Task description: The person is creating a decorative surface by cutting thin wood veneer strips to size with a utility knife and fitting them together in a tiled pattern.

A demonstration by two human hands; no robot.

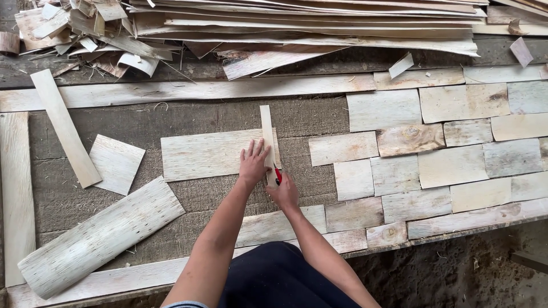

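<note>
My left hand lies flat with fingers spread on a narrow wooden straightedge strip, pressing it across the right end of a pale veneer sheet. My right hand grips a red-handled knife beside the strip's right edge, at the near end of the sheet. Both rest on a rough grey workbench.
To the right, several cut veneer pieces lie fitted together in rows. Loose pieces lie left: a long strip, a small square, a curled sheet. A pile of veneer sheets and scraps runs along the far edge. Border strips frame the bench.
</note>
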